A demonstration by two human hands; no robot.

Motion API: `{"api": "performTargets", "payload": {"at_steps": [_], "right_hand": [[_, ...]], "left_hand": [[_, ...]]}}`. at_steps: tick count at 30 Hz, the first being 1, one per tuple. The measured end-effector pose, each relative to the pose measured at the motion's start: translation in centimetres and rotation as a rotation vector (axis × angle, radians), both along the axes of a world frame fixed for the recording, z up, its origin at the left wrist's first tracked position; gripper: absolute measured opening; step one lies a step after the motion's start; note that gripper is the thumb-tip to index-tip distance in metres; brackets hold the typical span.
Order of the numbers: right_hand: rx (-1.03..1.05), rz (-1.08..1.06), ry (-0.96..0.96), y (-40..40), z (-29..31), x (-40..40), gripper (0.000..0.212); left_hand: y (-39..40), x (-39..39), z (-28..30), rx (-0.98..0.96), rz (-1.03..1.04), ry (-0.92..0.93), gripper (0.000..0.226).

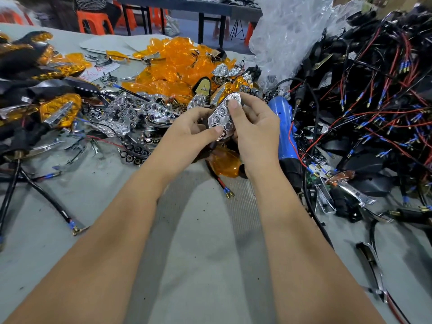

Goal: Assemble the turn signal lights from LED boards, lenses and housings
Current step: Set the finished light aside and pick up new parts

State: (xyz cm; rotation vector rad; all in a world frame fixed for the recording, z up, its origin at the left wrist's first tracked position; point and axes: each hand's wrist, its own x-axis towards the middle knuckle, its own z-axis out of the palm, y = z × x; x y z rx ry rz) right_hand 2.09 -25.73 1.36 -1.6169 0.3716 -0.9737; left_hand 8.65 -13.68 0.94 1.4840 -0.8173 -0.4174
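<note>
Pinched between both hands, left hand (187, 127) and right hand (254, 127), a chrome reflector (224, 115) is pressed onto a dark housing (mostly hidden), just left of the blue tool (284, 127). Seating seems underway; an amber lens (225, 163), below, is probably needed next.

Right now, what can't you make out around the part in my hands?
Head view only:
- Housing under the chrome reflector: covered by left hand and right hand.
- Amber lens: partly behind right hand.
- Blue tool: lower end buried in wires.
- Paper note: writing too small.
</note>
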Motion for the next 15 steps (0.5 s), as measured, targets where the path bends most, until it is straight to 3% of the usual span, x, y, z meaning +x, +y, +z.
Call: {"api": "performTargets", "payload": {"at_steps": [3,8,11,15], "right_hand": [[-0.015,-0.009,0.041,0.1,0.0,0.0,0.020],[-0.248,-0.054,0.168,0.9,0.0,-0.1,0.053],[-0.246,-0.031,0.188,1.0,0.1,-0.1,0.048],[-0.153,-0.071,0.072,0.7,0.2,-0.2,0.016]], "left_hand": [[-0.5,-0.1,-0.3,-0.025,0.026,0.052,0.024],[-0.9,0.0,-0.8,-0.011,0.092,-0.087,0.046],[-0.8,0.3,-0.9,-0.023,0.069,-0.063,0.056],[-0.7,0.8,-1.1,-0.094,0.014,0.061,0.052]]}}
